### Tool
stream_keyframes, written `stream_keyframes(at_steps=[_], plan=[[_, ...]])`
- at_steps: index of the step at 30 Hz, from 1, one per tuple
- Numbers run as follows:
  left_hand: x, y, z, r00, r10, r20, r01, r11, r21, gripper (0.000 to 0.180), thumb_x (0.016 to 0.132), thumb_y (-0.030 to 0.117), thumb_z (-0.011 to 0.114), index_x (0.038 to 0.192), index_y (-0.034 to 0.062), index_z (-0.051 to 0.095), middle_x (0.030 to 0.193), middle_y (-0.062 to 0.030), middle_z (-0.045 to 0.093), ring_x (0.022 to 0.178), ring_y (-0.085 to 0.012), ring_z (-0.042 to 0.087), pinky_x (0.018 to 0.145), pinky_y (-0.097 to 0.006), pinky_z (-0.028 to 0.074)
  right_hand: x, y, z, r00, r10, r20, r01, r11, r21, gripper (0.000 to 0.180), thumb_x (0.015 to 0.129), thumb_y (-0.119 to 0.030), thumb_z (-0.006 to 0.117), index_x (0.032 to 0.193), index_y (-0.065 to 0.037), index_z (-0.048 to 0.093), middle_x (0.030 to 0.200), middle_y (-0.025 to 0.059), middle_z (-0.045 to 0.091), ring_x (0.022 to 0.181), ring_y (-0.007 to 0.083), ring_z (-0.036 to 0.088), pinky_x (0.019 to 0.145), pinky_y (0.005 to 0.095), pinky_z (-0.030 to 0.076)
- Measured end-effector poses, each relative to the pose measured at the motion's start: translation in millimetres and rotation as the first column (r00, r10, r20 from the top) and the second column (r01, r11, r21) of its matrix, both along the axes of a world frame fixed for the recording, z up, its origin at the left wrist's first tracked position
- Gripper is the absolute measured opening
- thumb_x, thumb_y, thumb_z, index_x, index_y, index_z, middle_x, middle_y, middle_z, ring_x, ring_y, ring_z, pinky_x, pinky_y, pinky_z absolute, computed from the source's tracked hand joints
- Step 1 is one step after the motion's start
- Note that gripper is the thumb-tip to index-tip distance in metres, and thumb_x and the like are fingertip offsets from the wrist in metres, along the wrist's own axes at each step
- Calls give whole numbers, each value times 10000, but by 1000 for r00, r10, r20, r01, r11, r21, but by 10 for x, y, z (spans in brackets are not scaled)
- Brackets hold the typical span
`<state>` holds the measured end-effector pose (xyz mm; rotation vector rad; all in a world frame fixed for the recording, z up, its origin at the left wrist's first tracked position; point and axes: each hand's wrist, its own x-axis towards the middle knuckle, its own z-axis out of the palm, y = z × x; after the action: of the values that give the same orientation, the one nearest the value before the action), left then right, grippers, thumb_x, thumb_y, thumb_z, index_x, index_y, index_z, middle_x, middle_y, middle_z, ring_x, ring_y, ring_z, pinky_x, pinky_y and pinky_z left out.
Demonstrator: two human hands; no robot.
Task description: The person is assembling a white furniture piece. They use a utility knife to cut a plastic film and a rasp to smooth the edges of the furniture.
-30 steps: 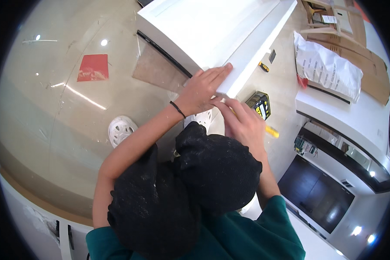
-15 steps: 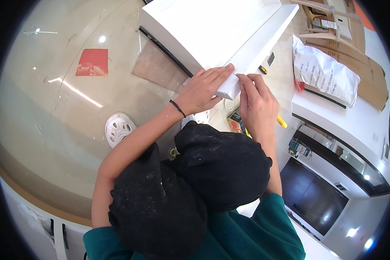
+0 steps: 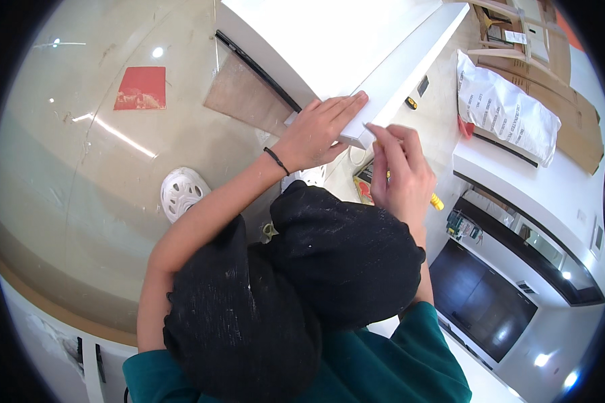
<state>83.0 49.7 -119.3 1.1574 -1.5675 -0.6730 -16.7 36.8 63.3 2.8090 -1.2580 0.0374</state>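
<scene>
A large white box-like furniture piece point(image 3: 302, 40) with a raised edge strip point(image 3: 400, 64) fills the top middle. My left hand point(image 3: 316, 134) grips its near corner, fingers stretched over the top and the thumb lower at the end. In my right hand point(image 3: 403, 164) is a slim tool with a yellow handle point(image 3: 437, 201); the handle's butt shows behind the palm. Its thin tip points at the strip's near end, close to my left fingertips. Whether the tip touches the white surface, I cannot tell. My fingers hide the tool's middle.
A dark rail point(image 3: 259, 70) runs along the furniture's left side, beside a brownish sheet point(image 3: 245, 97). On the glossy floor lie a red square point(image 3: 141, 88) and a small black-and-yellow tool point(image 3: 411, 103). To the right are a white sack point(image 3: 507, 107) and cardboard point(image 3: 578, 127).
My right hand has drawn slightly back toward me with the yellow-handled tool, and the tool's tip shows more. My left hand stays on the corner. The whole view has shifted a little.
</scene>
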Motion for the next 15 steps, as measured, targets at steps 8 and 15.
stream_keyframes(at_steps=[8, 15], plan=[[22, 48, 29, 1000, -12, 4, 12, 1000, 21, 878, 834, 202, 755, 1585, 27, 336, 1563, -133, 473, 1395, -277, 483, 1124, -418, 394, -71, -72, -136, 996, 64, -59, -66, 997, -32, 350, 789, 31, 695, 1115, -93, 721, 1035, 40, 654, 769, 214, 678, 660, 361, 546], [-16, 33, 36, 999, 42, -5, -42, 999, -3, 828, 823, 111, 708, 1576, 28, 374, 1532, -141, 505, 1330, -312, 538, 1083, -429, 436, -265, 7, -38, 965, 116, 236, -145, 983, 109, 259, 882, 15, 654, 1131, -33, 704, 1043, 92, 646, 807, 201, 670, 665, 324, 553]])
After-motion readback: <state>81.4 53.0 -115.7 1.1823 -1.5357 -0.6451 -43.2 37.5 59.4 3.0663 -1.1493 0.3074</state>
